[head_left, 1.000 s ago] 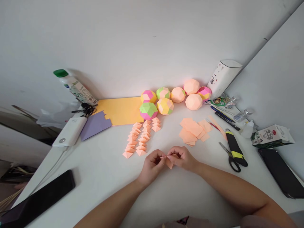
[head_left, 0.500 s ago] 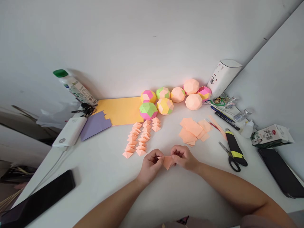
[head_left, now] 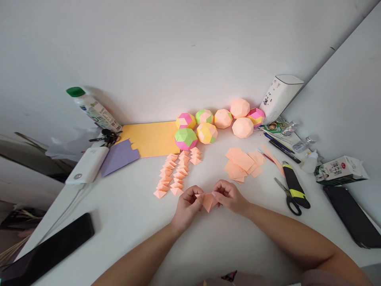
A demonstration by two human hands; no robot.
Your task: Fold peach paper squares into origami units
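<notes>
Between my two hands is a small folded piece of peach paper [head_left: 208,201], its point turned down toward me. My left hand [head_left: 189,204] pinches its left side between thumb and fingers. On the other side my right hand [head_left: 229,196] grips the right edge the same way. Just beyond my left hand lie rows of folded peach paper units [head_left: 180,173], overlapping one another. A loose pile of flat peach paper pieces [head_left: 239,163] is past my right hand. Parts of the held paper are hidden behind my fingers.
Several faceted paper balls [head_left: 207,133] sit by the wall. Scissors [head_left: 288,197] and a black-and-yellow utility knife [head_left: 295,186] lie at right, near a milk carton [head_left: 341,170]. At left are a purple sheet [head_left: 120,157], a yellow sheet [head_left: 154,139], a power bank [head_left: 87,165] and a phone [head_left: 49,250].
Both hands have shifted slightly left and up with the paper. More of the paper shows between the fingers, with a crease visible. Everything else on the table stays where it was.
</notes>
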